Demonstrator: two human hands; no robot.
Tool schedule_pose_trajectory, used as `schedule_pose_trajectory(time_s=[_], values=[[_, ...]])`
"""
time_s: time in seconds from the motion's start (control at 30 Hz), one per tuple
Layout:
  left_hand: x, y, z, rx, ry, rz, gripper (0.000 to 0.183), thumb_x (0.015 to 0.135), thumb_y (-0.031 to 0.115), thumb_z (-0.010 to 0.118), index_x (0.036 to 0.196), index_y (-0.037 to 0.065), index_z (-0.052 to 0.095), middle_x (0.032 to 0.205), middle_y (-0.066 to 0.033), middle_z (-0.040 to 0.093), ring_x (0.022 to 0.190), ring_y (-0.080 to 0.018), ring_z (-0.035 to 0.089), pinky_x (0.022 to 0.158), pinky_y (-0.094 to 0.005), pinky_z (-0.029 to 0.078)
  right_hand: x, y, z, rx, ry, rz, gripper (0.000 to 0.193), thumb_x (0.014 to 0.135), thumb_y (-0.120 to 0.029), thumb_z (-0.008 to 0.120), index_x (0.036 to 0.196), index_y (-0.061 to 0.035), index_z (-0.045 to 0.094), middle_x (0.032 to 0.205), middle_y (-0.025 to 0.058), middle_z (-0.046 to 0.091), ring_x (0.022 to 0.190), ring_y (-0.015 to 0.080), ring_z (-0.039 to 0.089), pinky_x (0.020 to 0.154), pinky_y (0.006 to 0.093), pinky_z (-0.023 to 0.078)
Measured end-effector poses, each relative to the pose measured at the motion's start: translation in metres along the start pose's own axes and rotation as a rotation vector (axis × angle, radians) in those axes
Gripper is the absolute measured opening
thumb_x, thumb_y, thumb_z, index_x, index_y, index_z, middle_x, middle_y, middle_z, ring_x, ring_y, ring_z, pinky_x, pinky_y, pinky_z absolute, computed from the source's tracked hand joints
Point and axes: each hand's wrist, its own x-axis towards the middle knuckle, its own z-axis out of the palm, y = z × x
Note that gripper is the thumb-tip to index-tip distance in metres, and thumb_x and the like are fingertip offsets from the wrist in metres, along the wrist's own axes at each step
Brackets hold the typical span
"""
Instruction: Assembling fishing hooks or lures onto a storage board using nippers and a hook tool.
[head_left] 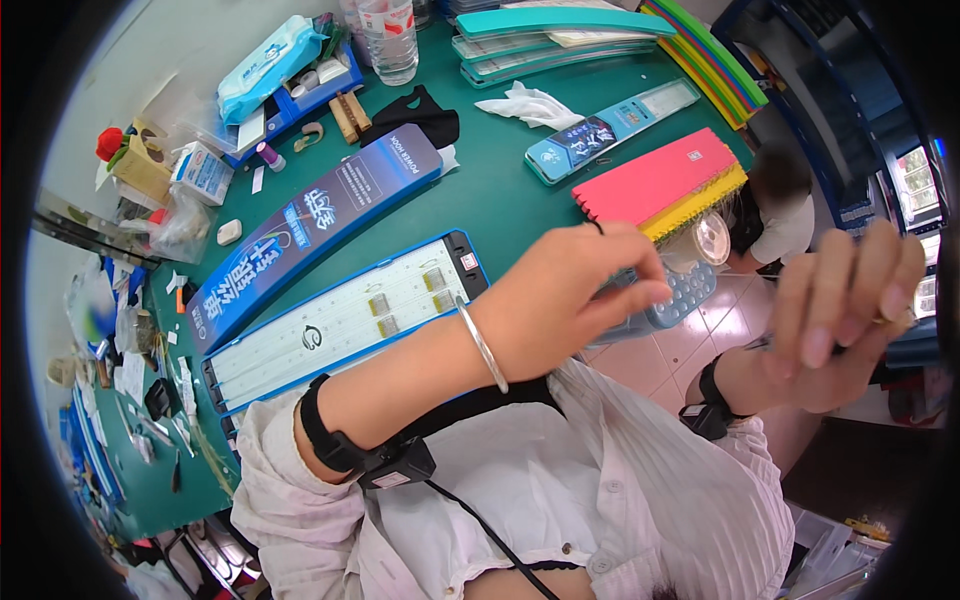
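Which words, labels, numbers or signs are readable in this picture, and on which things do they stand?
I do not copy printed wording; it stands here:
Long dark-blue case: large pale characters, smaller lines.
Teal case: white characters on a dark patch.
Clear bottle: red print.
Blue-edged white tray: black emblem; its end sticker is too small to read.
Pink block: small white label, too small to read.

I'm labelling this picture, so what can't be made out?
In the head view:
Right hand: blurred; whether it holds anything is unclear.
Left hand: palm hidden by its own back.
Blue-rimmed case: lower edge partly hidden by left forearm.
Clear bottle: top cut off by upper edge.
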Motion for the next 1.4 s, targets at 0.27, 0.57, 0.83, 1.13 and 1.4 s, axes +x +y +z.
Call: schedule_pose_trajectory(time_s=[0.27, 0.57, 0.83, 1.13, 1.4], values=[[0.019, -0.042, 0.014, 0.099, 0.157, 0.183, 0.008, 0.087, 0.009, 0.074, 0.092, 0.003, 0.072, 0.104, -0.0090, 0.067, 0.090, -0.0251, 0.064, 0.081, -0.0349, 0.052, -0.024, -0.042, -0.053, -0.087, 0.145, -0.223, 0.020, 0.099, -0.017, 0.063, 0.101, -0.0049, 0.048, 0.084, 0.0006, 0.044, 0.064, 0.0033, 0.049, 0.039, 0.0175, 0.047], [0.039, -0.072, 0.043, 0.366, 0.052, 0.108, 0.014, 0.088, 0.019, 0.070, 0.091, 0.007, 0.075, 0.092, -0.0056, 0.070, 0.086, -0.0270, 0.065, 0.078, -0.0385, 0.051, -0.013, -0.055, -0.062, 0.242, 0.210, -0.327, 0.015, 0.082, 0.002, 0.073, 0.083, -0.0043, 0.060, 0.075, 0.0008, 0.054, 0.069, 0.0040, 0.057, 0.038, 0.0149, 0.049], [0.046, -0.054, 0.044, 0.291, 0.045, 0.034, 0.012, 0.088, 0.017, 0.070, 0.093, 0.006, 0.074, 0.085, -0.0102, 0.072, 0.080, -0.0293, 0.068, 0.075, -0.0383, 0.053, -0.014, -0.069, -0.072, 0.200, 0.225, -0.442, 0.012, 0.083, 0.002, 0.069, 0.084, -0.0046, 0.059, 0.073, 0.0003, 0.055, 0.072, 0.0053, 0.060, 0.042, 0.0154, 0.048], [0.037, -0.033, 0.029, -0.101, 0.103, 0.045, 0.009, 0.091, 0.007, 0.071, 0.100, 0.005, 0.073, 0.088, -0.0050, 0.076, 0.081, -0.0133, 0.072, 0.072, -0.0269, 0.055, -0.021, -0.075, -0.076, 0.099, 0.274, -0.466, 0.009, 0.091, -0.008, 0.068, 0.091, -0.0080, 0.058, 0.082, -0.0001, 0.053, 0.075, 0.0060, 0.059, 0.043, 0.0154, 0.043], [-0.007, 0.015, 0.005, -0.143, 0.193, -0.012, 0.014, 0.096, 0.004, 0.066, 0.108, -0.001, 0.061, 0.093, -0.0081, 0.076, 0.087, -0.0148, 0.074, 0.075, -0.0263, 0.056, -0.022, -0.051, -0.078, 0.171, 0.313, -0.399, 0.011, 0.090, -0.008, 0.067, 0.087, -0.0065, 0.057, 0.077, -0.0007, 0.050, 0.064, 0.0042, 0.051, 0.042, 0.0145, 0.040]])
